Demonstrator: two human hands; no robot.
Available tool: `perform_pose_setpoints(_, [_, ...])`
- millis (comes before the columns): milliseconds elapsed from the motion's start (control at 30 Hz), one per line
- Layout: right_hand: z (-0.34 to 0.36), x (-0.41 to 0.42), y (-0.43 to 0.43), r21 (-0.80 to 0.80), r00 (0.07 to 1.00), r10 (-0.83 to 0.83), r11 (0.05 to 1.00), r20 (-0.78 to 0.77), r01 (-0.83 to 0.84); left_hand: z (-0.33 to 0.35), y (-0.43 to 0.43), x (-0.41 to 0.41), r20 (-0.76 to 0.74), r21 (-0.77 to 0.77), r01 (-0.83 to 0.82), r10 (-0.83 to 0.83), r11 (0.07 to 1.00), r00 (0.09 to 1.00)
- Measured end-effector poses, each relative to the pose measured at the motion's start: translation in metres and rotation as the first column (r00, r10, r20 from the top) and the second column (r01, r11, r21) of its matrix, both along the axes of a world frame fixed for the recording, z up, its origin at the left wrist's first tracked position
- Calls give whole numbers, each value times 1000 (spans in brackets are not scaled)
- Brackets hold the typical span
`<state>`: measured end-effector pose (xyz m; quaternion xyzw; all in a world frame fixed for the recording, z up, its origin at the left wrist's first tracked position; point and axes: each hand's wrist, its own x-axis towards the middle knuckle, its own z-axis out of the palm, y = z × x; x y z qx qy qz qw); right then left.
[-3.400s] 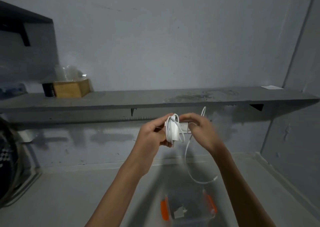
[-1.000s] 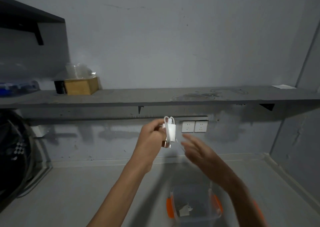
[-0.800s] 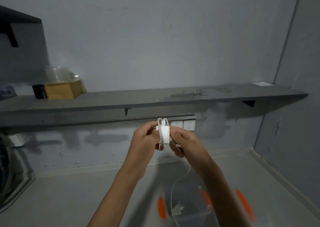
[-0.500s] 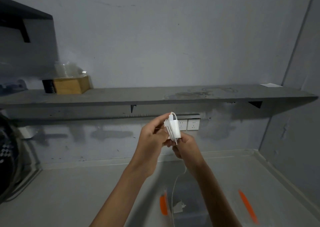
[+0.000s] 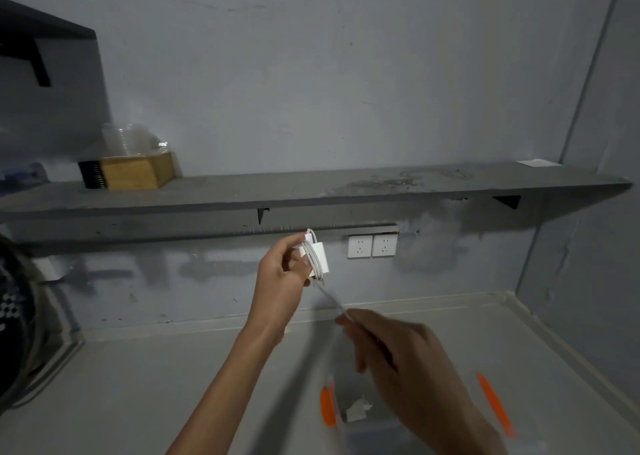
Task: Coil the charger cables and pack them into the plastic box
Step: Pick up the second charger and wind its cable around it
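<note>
Pinching the cable's loose tail point(image 5: 330, 297), your right hand point(image 5: 398, 354) is now drawing it down and away from the bundle it was touching half a second ago. Your left hand point(image 5: 284, 274) is gripping the wrapped charger point(image 5: 317, 255); one more turn is likely coming before it drops into the plastic box point(image 5: 349, 430) below.

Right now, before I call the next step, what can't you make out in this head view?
- Plastic box: the right hand and the bottom edge hide most of it, so its contents are unclear beyond one white item.
- Cable's loose end: thin and motion-blurred, lost under the right hand; that grip is unclear.
- Charger in the left hand: number of coils too small to count.
</note>
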<state>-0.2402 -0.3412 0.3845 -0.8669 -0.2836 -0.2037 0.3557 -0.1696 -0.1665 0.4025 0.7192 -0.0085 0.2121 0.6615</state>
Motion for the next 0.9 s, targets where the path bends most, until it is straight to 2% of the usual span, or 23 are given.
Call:
perform_pose_setpoints(133, [32,11,-12,-192,946,17,980,324,49,-7,-16,-7,64,271,2,-20,963,998])
perform_pose_setpoints(200, [47,22,-22,-233,881,64,971,468,53,-6,-23,-16,82,324,57,-88,944,993])
perform_pose_setpoints(267, [65,32,-33,-243,819,109,969,564,38,-3,-26,-29,128,387,107,-168,916,977])
perform_pose_setpoints(333, [86,43,-39,-245,804,104,968,585,53,0,-27,-45,155,446,153,-245,882,957])
perform_pose_setpoints(400, [97,59,-39,-179,858,67,983,509,29,4,-30,-60,160,441,201,-297,875,941])
perform_pose_setpoints(467, [94,78,-38,21,948,95,994,304,-106,11,-31,-70,178,377,229,-313,897,933])
perform_pose_setpoints(533, [79,90,-33,245,977,194,946,90,-210,21,-29,-74,199,297,244,-310,923,930])
perform_pose_setpoints(633, [43,90,-21,441,956,282,870,-77,-221,29,-26,-71,184,268,215,-269,939,946])
perform_pose_setpoints(767, [8,76,0,635,932,274,770,-239,-64,26,-30,-68,160,212,218,-254,953,954])
perform_pose_setpoints(900, [-22,40,24,737,845,372,675,-384,38,25,-31,-56,150,-49,206,-197,977,969])
